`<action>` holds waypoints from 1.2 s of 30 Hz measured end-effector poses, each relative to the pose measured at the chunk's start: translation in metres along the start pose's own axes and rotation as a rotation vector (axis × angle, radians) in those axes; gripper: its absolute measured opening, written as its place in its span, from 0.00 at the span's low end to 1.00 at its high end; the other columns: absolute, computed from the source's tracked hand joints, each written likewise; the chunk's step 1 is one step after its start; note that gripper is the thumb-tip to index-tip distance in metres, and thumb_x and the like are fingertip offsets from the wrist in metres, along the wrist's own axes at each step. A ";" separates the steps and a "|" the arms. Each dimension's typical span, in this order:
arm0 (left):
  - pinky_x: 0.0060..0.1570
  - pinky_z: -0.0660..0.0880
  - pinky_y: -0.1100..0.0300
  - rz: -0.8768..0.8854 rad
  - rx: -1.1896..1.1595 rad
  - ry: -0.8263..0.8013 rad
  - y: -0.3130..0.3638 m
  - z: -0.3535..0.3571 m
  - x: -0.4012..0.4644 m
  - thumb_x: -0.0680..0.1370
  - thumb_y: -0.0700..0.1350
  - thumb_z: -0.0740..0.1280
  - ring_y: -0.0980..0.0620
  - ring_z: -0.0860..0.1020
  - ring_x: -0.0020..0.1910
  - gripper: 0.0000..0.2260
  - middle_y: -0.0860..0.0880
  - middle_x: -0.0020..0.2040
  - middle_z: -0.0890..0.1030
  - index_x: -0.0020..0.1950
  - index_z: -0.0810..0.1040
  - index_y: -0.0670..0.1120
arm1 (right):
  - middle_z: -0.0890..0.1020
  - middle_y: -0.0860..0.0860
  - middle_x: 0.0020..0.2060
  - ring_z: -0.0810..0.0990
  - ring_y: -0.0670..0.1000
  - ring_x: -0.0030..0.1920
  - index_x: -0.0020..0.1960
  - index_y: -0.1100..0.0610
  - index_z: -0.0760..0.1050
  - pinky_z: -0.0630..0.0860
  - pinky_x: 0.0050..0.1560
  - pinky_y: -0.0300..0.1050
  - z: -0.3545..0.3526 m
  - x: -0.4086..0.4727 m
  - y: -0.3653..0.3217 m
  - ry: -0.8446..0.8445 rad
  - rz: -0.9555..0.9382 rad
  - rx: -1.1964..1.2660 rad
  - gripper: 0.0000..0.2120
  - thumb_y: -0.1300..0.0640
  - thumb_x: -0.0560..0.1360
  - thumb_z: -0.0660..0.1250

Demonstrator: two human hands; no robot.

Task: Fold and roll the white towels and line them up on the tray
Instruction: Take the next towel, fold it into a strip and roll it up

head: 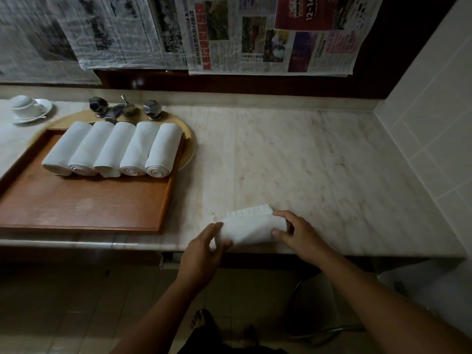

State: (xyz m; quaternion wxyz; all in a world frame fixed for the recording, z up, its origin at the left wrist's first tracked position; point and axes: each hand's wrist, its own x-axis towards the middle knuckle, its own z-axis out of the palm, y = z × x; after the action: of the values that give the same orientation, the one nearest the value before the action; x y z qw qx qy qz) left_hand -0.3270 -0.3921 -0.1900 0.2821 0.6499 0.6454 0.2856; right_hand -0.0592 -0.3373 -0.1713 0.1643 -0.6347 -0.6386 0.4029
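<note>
Where the marble counter (319,162) meets its front edge, low and just right of centre in the frame, a partly rolled white towel (251,227) lies between two hands. The left hand (204,247) cups the towel's left end, thumb under the near side and fingers curled over the top. The right hand (293,231) holds the right end, thumb against the near side and fingers bent over the roll; how tightly either hand squeezes is hard to judge in the dim, slightly blurred view. A flat, ruffled strip of the towel lies unrolled on the counter on the far side of the roll.

Further back, at the left of the frame, a brown wooden tray (84,203) sits on the counter, its near half bare. Five rolled towels (112,149) lie side by side across its far half, touching one another, spiral ends facing the camera. Beyond them the tray overlaps a round tan basin (190,144) with a metal tap (122,108) and two faceted knobs. In the upper left corner a white cup and saucer (29,108) stand on the counter. Sheets of newspaper (268,34) hang across the top of the frame.
</note>
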 end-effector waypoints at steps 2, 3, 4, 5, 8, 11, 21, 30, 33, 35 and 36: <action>0.47 0.81 0.51 -0.100 -0.073 -0.029 -0.001 -0.001 0.007 0.77 0.65 0.64 0.54 0.81 0.47 0.23 0.56 0.56 0.81 0.68 0.74 0.56 | 0.79 0.48 0.57 0.78 0.51 0.57 0.65 0.47 0.74 0.75 0.58 0.48 -0.006 0.010 -0.010 -0.026 0.016 -0.003 0.19 0.47 0.76 0.71; 0.46 0.80 0.50 -0.138 -0.091 -0.036 -0.001 -0.003 0.012 0.77 0.67 0.63 0.52 0.82 0.46 0.23 0.53 0.54 0.83 0.66 0.75 0.56 | 0.79 0.48 0.57 0.78 0.51 0.57 0.65 0.48 0.74 0.76 0.59 0.51 -0.009 0.016 -0.016 -0.046 0.040 -0.014 0.19 0.45 0.76 0.70; 0.48 0.80 0.49 -0.165 -0.088 -0.041 -0.001 -0.005 0.018 0.77 0.68 0.61 0.51 0.82 0.48 0.23 0.52 0.53 0.83 0.65 0.76 0.55 | 0.78 0.49 0.56 0.78 0.52 0.57 0.64 0.50 0.74 0.75 0.60 0.51 -0.011 0.022 -0.025 -0.061 0.092 -0.038 0.20 0.43 0.76 0.69; 0.50 0.79 0.50 -0.182 -0.069 -0.041 -0.001 -0.006 0.023 0.76 0.68 0.60 0.51 0.81 0.51 0.25 0.51 0.54 0.83 0.64 0.78 0.53 | 0.78 0.49 0.55 0.78 0.53 0.57 0.63 0.52 0.75 0.75 0.60 0.51 -0.012 0.028 -0.031 -0.062 0.146 -0.074 0.21 0.42 0.76 0.68; 0.50 0.79 0.51 -0.248 0.064 -0.029 0.006 -0.010 0.038 0.78 0.67 0.59 0.51 0.81 0.51 0.25 0.49 0.54 0.84 0.62 0.80 0.50 | 0.78 0.50 0.48 0.79 0.58 0.55 0.51 0.52 0.76 0.72 0.60 0.54 -0.014 0.047 -0.044 -0.058 0.262 -0.208 0.24 0.32 0.71 0.65; 0.46 0.78 0.53 -0.353 0.289 0.007 0.018 -0.013 0.045 0.79 0.68 0.57 0.48 0.81 0.44 0.25 0.48 0.46 0.83 0.51 0.80 0.49 | 0.80 0.59 0.60 0.78 0.62 0.60 0.61 0.58 0.77 0.71 0.63 0.55 -0.014 0.055 -0.048 -0.076 0.374 -0.177 0.42 0.25 0.63 0.62; 0.34 0.75 0.57 -0.815 -0.404 -0.139 0.028 -0.025 0.058 0.73 0.59 0.74 0.44 0.82 0.38 0.26 0.39 0.47 0.81 0.53 0.76 0.37 | 0.77 0.54 0.49 0.73 0.52 0.41 0.62 0.60 0.75 0.67 0.38 0.44 -0.022 0.042 -0.053 -0.039 0.489 0.337 0.23 0.48 0.73 0.73; 0.36 0.69 0.55 -0.872 -0.721 -0.243 0.030 -0.036 0.055 0.64 0.58 0.80 0.46 0.77 0.40 0.33 0.38 0.54 0.80 0.58 0.78 0.37 | 0.76 0.54 0.39 0.70 0.52 0.39 0.47 0.57 0.78 0.62 0.37 0.46 -0.022 0.028 -0.053 -0.114 0.651 0.689 0.21 0.45 0.62 0.77; 0.36 0.67 0.56 -0.823 -0.763 -0.234 0.036 -0.051 0.061 0.66 0.57 0.78 0.49 0.76 0.38 0.29 0.39 0.54 0.80 0.58 0.79 0.39 | 0.78 0.56 0.41 0.73 0.53 0.38 0.50 0.57 0.78 0.64 0.38 0.44 -0.029 0.031 -0.062 -0.176 0.645 0.725 0.26 0.47 0.56 0.79; 0.36 0.66 0.57 -0.779 -0.790 -0.203 0.037 -0.066 0.068 0.67 0.56 0.78 0.50 0.76 0.35 0.26 0.41 0.51 0.81 0.56 0.81 0.40 | 0.77 0.55 0.38 0.72 0.52 0.35 0.51 0.57 0.78 0.65 0.36 0.43 -0.035 0.037 -0.073 -0.219 0.606 0.765 0.30 0.49 0.51 0.80; 0.36 0.66 0.57 -0.759 -0.794 -0.181 0.037 -0.075 0.073 0.67 0.56 0.78 0.50 0.75 0.34 0.25 0.42 0.49 0.82 0.55 0.81 0.41 | 0.75 0.54 0.36 0.69 0.50 0.32 0.50 0.57 0.77 0.63 0.34 0.43 -0.037 0.043 -0.080 -0.227 0.582 0.768 0.31 0.49 0.50 0.79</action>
State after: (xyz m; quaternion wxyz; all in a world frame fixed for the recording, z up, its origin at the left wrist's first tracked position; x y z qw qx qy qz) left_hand -0.3566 -0.3194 -0.1116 0.6429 0.2376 0.6500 0.3283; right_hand -0.0932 -0.2749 -0.1035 0.1964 -0.6323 -0.2543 0.7050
